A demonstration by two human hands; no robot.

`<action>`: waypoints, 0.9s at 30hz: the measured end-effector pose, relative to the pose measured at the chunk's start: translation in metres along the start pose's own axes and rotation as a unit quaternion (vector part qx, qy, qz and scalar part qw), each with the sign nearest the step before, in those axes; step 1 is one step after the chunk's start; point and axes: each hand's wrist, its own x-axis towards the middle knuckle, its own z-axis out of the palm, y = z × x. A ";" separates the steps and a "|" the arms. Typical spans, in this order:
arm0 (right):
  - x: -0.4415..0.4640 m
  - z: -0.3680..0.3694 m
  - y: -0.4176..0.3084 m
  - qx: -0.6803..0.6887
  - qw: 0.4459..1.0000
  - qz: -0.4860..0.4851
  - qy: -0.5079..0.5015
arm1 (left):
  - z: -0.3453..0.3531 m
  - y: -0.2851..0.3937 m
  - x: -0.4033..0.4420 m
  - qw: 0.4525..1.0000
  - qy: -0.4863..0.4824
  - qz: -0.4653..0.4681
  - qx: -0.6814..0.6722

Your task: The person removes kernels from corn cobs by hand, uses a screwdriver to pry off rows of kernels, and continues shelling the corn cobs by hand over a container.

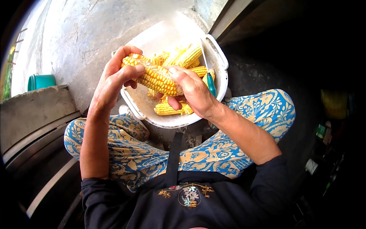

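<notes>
Both hands grip one yellow corn cob (157, 77), held above a white basin. Around its left end are the fingers of my left hand (116, 74), with the thumb lying on the kernels. My right hand (194, 89) holds the other end, its thumb pressed on the cob near a stripped, pale strip. Below, the white basin (133, 105) contains several more corn cobs (185, 57). A screwdriver-like tool with a teal handle (211, 84) and a thin metal shaft leans inside the basin's right side.
The basin stands between my knees, which are covered by blue and cream patterned trousers (263, 110). A teal bucket (41, 82) is at the left, by a low concrete ledge (38, 108). Dark clutter, including a white roll-like object (311, 166), lies at the far right.
</notes>
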 end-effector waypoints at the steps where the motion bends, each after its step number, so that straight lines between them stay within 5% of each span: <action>1: -0.001 0.001 -0.001 -0.011 1.000 0.004 0.014 | 0.000 -0.001 0.001 1.000 -0.001 0.000 0.000; 6: 0.000 0.004 -0.006 -0.135 0.990 0.003 0.038 | 0.002 0.001 0.000 1.000 0.009 -0.011 0.003; 11: 0.002 0.009 0.007 -0.266 0.948 -0.142 0.104 | 0.002 0.001 -0.002 1.000 0.001 -0.018 -0.003; 17: 0.010 -0.003 0.020 -0.248 0.939 -0.194 0.137 | 0.008 0.004 -0.003 1.000 0.002 0.002 0.001; 18: 0.009 0.000 0.014 -0.247 0.940 -0.194 0.133 | 0.006 0.004 -0.004 1.000 0.001 0.002 0.000; 20: 0.000 0.006 -0.005 -0.099 0.989 0.017 0.112 | 0.004 0.005 -0.005 1.000 0.004 0.002 0.007; 23: 0.002 -0.002 -0.017 -0.080 0.996 0.033 0.016 | 0.007 0.005 -0.005 1.000 -0.002 0.012 0.022; 27: 0.006 0.002 -0.005 -0.238 0.969 -0.032 0.052 | 0.009 0.001 -0.006 0.999 -0.011 0.022 0.047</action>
